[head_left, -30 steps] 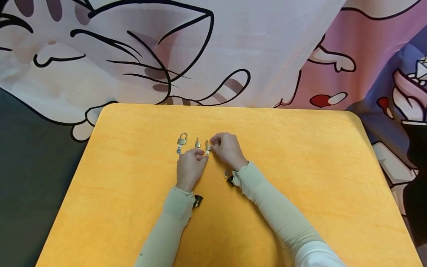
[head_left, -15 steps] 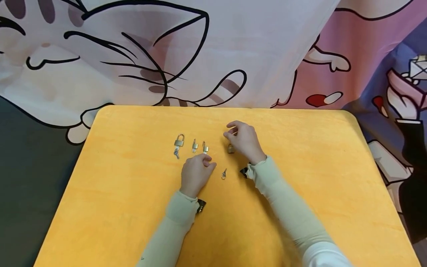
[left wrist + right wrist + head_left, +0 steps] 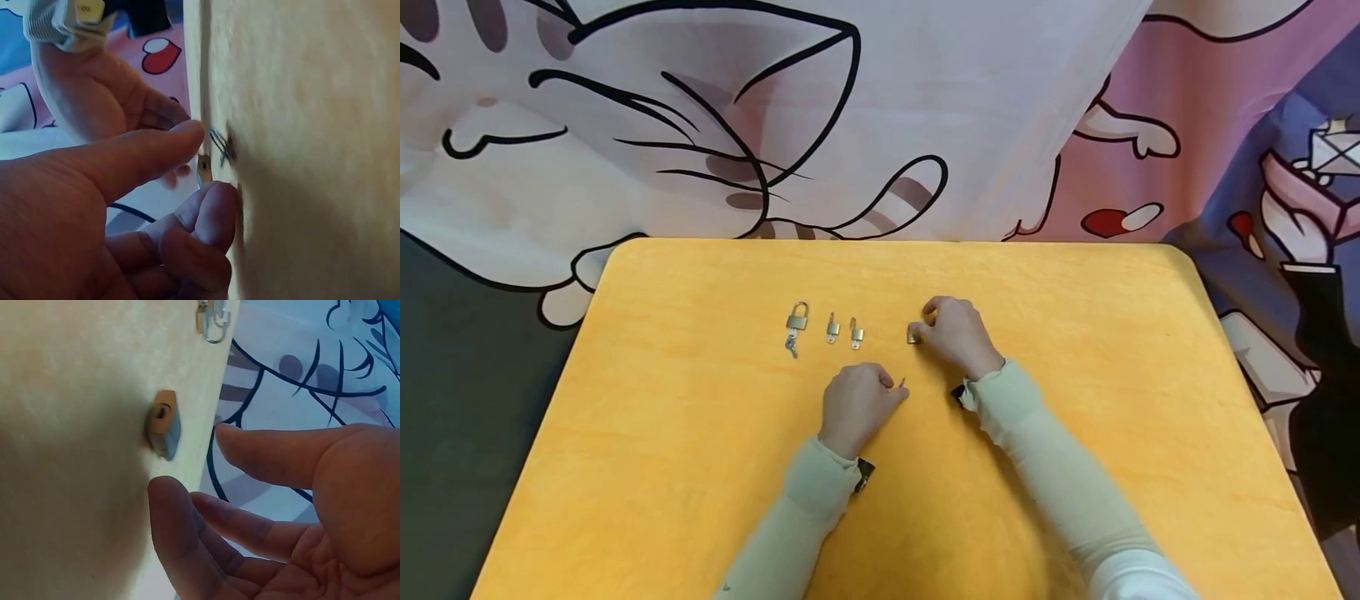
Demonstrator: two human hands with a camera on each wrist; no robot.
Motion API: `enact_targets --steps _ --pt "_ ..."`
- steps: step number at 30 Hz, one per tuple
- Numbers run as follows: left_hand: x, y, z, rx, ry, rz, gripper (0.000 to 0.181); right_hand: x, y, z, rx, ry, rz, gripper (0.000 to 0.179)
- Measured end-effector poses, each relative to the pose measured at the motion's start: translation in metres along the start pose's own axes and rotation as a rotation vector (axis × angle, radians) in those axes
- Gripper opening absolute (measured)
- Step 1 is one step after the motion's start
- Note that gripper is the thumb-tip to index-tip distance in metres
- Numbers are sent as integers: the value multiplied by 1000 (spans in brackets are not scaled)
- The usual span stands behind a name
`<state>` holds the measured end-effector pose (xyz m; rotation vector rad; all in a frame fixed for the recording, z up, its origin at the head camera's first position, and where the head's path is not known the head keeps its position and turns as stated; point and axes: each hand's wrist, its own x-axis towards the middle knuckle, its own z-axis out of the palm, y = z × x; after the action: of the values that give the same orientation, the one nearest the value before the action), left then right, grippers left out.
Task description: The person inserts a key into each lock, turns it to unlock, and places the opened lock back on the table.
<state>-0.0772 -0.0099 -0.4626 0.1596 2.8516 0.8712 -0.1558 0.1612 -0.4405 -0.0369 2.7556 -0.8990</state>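
Note:
A small brass padlock (image 3: pixel 913 335) lies right of the row of locks. My right hand (image 3: pixel 958 333) is beside it; in the right wrist view thumb and fingertips stand apart, with the padlock (image 3: pixel 165 428) just beyond them. A small key on a ring (image 3: pixel 902 383) lies nearer me, mostly hidden by my left hand (image 3: pixel 859 407). The left wrist view has the keys (image 3: pixel 221 146) close to the thumb tip, the fingers loosely bent and not closed on them. To the left stand two small padlocks, one (image 3: pixel 857 335) and another (image 3: pixel 832 329), with shackles up and keys in.
A larger padlock (image 3: pixel 797 320) with keys (image 3: pixel 792 343) hanging below it lies at the row's left end. All rest on a yellow table (image 3: pixel 700 467). A printed cloth (image 3: pixel 880 108) hangs behind the table's far edge.
My right hand has left the row's rightmost padlock and moved right to the lone padlock. My left hand has moved right and towards me, from the row to the keys.

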Motion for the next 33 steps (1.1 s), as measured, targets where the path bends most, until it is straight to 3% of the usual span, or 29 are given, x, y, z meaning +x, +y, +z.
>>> enact_targets --steps 5,12,16,21,27,33 --pt "-2 4 6 41 18 32 17 1 0 8 -15 -9 6 34" --pt "-2 5 9 17 38 58 17 1 0 11 17 -14 18 25" --pt "0 2 7 -52 63 68 16 2 1 13 45 -37 29 18" --pt "5 -3 2 -158 74 25 13 -1 4 16 123 -63 22 14" --pt "10 -10 3 -297 89 -5 9 -2 14 17 290 -62 45 18" --pt "16 -14 5 -482 91 -87 9 -2 16 14 633 -111 115 26"
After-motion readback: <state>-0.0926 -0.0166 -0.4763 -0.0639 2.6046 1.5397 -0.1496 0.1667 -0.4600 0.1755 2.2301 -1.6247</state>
